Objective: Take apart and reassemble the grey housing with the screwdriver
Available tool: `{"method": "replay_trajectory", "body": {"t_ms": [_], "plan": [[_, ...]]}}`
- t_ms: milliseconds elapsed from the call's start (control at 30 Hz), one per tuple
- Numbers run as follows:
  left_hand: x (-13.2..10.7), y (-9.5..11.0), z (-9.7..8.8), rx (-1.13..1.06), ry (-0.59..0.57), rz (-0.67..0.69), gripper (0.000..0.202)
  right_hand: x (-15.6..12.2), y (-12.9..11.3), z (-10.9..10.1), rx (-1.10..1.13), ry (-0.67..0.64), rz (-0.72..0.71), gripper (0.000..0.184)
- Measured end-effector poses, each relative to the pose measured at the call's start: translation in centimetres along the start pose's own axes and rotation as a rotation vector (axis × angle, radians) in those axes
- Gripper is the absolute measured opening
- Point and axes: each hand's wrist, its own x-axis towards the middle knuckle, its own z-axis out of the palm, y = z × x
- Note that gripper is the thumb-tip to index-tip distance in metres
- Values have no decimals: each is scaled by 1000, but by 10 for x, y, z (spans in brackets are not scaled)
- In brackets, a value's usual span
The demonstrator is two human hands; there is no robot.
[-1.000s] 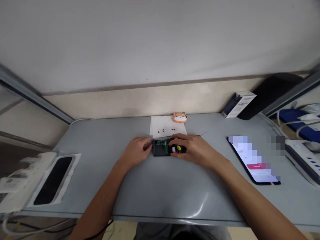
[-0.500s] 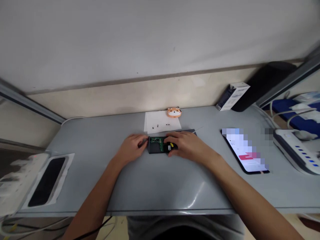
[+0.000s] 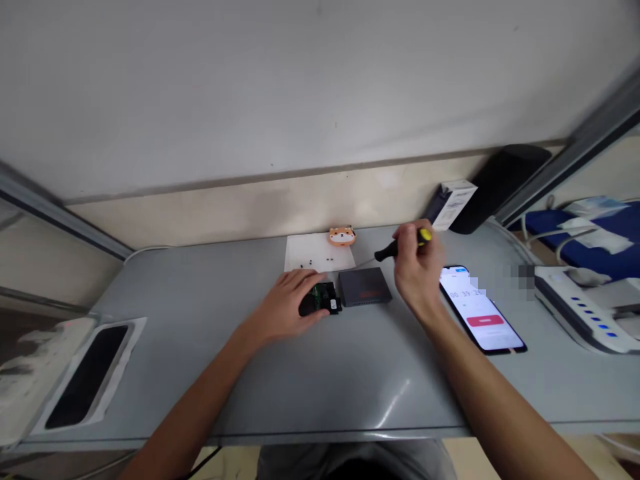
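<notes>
My left hand [image 3: 287, 303] is closed around a small black housing with a green circuit board [image 3: 325, 297], its fingers over the left part and the thumb along the near edge. My right hand [image 3: 417, 263] grips a screwdriver [image 3: 386, 251] with a black and yellow handle, raised above the desk. Its thin shaft points left, the tip passing above or behind a flat dark grey cover [image 3: 365, 287]. That cover lies just right of the circuit board. Several tiny dark screws [image 3: 311, 262] rest on a white sheet of paper [image 3: 296, 250] behind my left hand.
An orange animal-face case [image 3: 342, 236] sits on the paper's back edge. To the right are a lit phone [image 3: 483, 310], a power strip [image 3: 580, 307], a small box [image 3: 453, 203] and a black cylinder [image 3: 500, 187]. A dark phone [image 3: 87, 377] lies at left.
My right hand has come off the circuit board housing and moved right and up, the screwdriver turned so its shaft points left. The grey cover is uncovered. My left hand now grasps the housing.
</notes>
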Motion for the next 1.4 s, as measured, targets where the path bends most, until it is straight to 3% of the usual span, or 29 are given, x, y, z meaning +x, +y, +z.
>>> {"method": "replay_trajectory", "body": {"t_ms": [100,233,767,1067,1300,1400], "plan": [[10,3,3,-1,-83,4,66,-3,9,11,-42,-166,120,44],[7,-2,6,-28,-57,-33,65,-8,17,18,-73,-280,155,49],[2,-9,15,-94,-62,-20,57,-9,24,19,-71,-312,184,53],[3,-8,14,-88,-59,-18,53,7,35,9,32,-128,135,50],[3,-7,14,-98,-56,-28,50,10,25,10,244,28,231,54],[2,-8,12,-93,-45,-30,51,8,21,12,308,36,298,53]]}}
